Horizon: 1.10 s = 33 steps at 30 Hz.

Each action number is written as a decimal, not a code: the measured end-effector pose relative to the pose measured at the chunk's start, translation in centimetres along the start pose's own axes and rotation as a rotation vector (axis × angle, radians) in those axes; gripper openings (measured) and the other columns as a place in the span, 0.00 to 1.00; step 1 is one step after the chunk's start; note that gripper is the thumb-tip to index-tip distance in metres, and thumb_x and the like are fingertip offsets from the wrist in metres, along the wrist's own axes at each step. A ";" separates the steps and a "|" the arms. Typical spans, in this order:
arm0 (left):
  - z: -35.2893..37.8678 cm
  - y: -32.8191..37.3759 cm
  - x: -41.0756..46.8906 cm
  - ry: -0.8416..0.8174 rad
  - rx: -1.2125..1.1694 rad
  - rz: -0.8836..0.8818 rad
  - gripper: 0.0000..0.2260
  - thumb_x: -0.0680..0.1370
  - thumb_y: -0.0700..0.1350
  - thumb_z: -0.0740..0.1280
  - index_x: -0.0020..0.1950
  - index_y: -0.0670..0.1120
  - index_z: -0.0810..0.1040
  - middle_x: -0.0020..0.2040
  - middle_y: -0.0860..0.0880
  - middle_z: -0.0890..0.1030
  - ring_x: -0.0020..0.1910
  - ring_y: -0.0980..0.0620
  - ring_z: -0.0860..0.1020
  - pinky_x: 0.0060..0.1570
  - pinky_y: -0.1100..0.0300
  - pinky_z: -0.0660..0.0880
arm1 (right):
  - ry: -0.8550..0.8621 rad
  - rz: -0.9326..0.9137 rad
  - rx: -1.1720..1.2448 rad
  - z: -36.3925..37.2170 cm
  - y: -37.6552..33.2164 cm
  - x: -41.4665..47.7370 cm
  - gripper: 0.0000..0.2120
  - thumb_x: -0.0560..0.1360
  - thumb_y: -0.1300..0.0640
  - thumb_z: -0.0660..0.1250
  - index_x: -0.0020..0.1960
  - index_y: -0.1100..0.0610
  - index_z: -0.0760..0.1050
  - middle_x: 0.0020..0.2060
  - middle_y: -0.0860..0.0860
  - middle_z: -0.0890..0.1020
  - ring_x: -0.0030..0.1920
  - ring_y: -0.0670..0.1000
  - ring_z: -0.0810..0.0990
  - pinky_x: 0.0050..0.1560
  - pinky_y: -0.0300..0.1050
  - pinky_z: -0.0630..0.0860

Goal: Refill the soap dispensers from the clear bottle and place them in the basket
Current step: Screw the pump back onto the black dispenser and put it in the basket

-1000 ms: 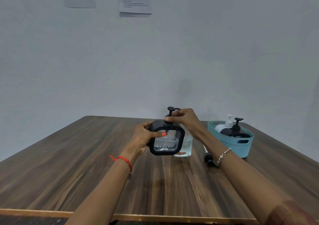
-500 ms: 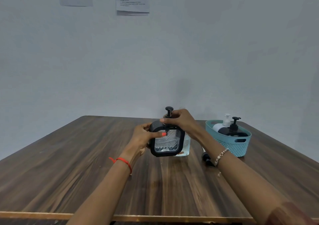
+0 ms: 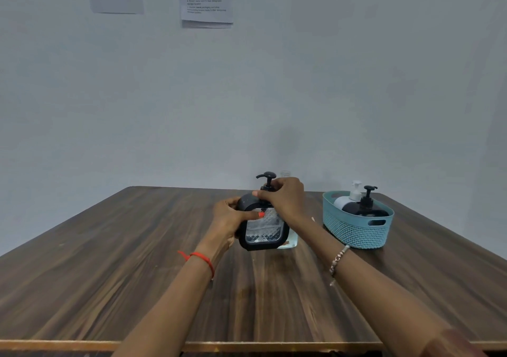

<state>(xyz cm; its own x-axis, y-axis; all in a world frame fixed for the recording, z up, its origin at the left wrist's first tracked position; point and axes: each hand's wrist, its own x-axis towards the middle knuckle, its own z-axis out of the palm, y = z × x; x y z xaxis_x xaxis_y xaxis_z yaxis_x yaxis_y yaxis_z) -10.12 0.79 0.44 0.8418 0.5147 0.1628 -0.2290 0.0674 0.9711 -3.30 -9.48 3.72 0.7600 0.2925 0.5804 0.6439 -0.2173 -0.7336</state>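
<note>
where the hands meet: the left hand (image 3: 229, 219) wraps the left side of the square dispenser (image 3: 263, 230), thumb laid across its front; the right hand (image 3: 285, 199) curls over its top, fingers closed round the collar of the black pump (image 3: 267, 179).
dispenser place: between both hands; whether its base touches the table (image 3: 109, 260) i cannot tell.
open room: a wide stretch of tabletop lies left of the left hand, and more between the forearms.
edges: far table edge runs just beyond the right hand; front edge (image 3: 82, 345) passes under both forearms.
basket (image 3: 356, 233): teal, right of the right forearm, near but apart, holding a white dispenser (image 3: 347, 199) and a black dispenser (image 3: 365, 208).
clear bottle (image 3: 286, 173): just behind the held dispenser, mostly hidden.
dispenser look: black rounded frame, clear diamond-patterned window.
</note>
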 end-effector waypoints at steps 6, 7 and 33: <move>1.4 0.1 -1.0 -0.013 0.034 0.037 0.18 0.63 0.29 0.75 0.51 0.38 0.77 0.38 0.48 0.80 0.32 0.53 0.79 0.21 0.66 0.74 | 0.088 0.008 0.014 0.1 0.5 -0.2 0.10 0.66 0.59 0.76 0.39 0.65 0.80 0.33 0.54 0.81 0.35 0.50 0.79 0.38 0.41 0.76; 1.5 0.2 -1.1 -0.019 0.026 0.030 0.18 0.63 0.29 0.75 0.52 0.37 0.77 0.39 0.47 0.80 0.32 0.53 0.79 0.21 0.66 0.74 | 0.028 0.020 0.035 -0.4 0.6 -0.1 0.09 0.66 0.59 0.76 0.40 0.64 0.80 0.34 0.53 0.81 0.36 0.49 0.80 0.41 0.42 0.77; 8.1 -1.0 -2.0 -0.110 -0.104 0.046 0.18 0.64 0.29 0.74 0.52 0.38 0.78 0.43 0.44 0.82 0.30 0.55 0.82 0.26 0.61 0.78 | -0.226 0.192 0.048 -11.5 5.1 -3.4 0.30 0.71 0.62 0.71 0.71 0.58 0.66 0.68 0.54 0.72 0.68 0.52 0.70 0.65 0.47 0.70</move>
<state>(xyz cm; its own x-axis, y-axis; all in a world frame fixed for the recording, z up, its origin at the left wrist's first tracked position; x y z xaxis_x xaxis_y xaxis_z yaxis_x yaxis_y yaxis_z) -7.66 -7.21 0.55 0.8764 0.4230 0.2301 -0.3127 0.1367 0.9400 -1.63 -22.32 2.09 0.8251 0.4514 0.3398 0.4811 -0.2458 -0.8415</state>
